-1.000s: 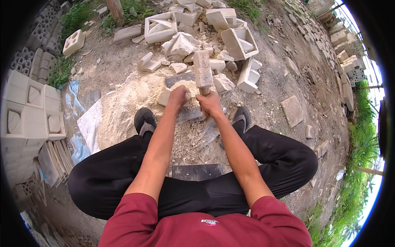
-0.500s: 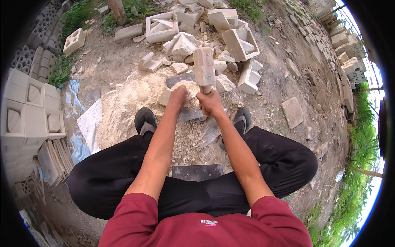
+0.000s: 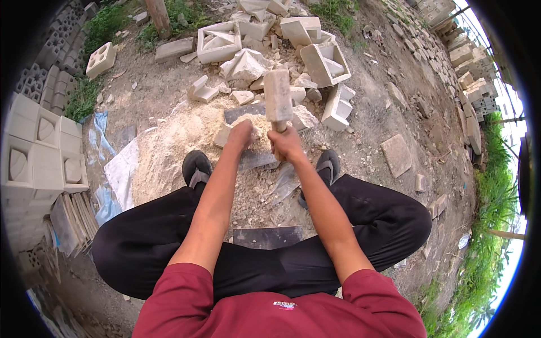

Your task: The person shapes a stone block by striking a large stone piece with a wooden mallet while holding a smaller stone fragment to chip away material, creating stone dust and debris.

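Dirt ground [image 3: 366, 163], pale stacked blocks [image 3: 48, 155] left, green grass [image 3: 496, 180] right, wooden post [image 3: 158, 17]

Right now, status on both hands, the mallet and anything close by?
Right hand closed on mallet by its handle. Left hand at a pale chunk, its grip unclear. Broken blocks piled just ahead.

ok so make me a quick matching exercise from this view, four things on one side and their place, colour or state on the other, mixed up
Things:
1. mallet
2. left hand
3. white sheet
4. trousers

Matches:
A. left of the powder heap
B. black
C. gripped in the right hand
D. at a pale chunk

Pairs: 1-C, 2-D, 3-A, 4-B
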A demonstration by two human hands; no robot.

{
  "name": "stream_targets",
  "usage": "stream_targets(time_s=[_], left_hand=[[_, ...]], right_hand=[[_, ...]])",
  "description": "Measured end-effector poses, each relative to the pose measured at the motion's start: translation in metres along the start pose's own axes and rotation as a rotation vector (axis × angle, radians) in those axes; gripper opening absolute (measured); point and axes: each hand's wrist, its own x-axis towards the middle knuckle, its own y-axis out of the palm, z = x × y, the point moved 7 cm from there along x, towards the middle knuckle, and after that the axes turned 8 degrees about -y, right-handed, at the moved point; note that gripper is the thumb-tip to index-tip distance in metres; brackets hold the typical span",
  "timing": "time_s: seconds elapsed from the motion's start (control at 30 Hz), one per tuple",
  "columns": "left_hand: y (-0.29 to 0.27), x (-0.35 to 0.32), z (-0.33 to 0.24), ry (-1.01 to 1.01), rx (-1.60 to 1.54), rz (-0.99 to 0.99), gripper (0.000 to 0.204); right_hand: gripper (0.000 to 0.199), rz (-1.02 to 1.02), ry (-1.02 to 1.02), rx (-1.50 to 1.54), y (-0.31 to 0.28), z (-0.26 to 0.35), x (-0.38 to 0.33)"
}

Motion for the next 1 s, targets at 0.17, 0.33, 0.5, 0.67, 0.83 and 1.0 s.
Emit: stream_targets(time_s=[0.17,0.33,0.5,0.67,0.83,1.0], left_hand=[[0.008,-0.005,-0.072,0.230,0.102,0.102,0.021],[-0.007,-0.006,-0.012,0.064,0.048,-0.036,0.015],[-0.004,-0.009,-0.010,-0.055,0.032,-0.058,0.016],[-0.005,-0.014,-0.049,0.095,0.093,0.032,0.012],[-0.006,-0.023,-0.019,0.016,0.154,-0.076,0.010],[-0.004,-0.026,-0.020,-0.002,0.089,-0.020,0.011]], right_hand=[[0.028,-0.138,0.142,-0.241,-0.040,-0.127,-0.001],[0.023,-0.012,0.125,0.001,-0.004,-0.025,-0.008],[0.031,-0.020,-0.008,-0.127,0.006,-0.017,-0.008],[0.041,-0.007,0.145,-0.319,-0.020,-0.082,-0.006],[0.028,-0.034,-0.005,-0.120,0.001,-0.004,-0.013],[0.035,-0.039,-0.040,-0.285,0.009,-0.042,-0.008]])
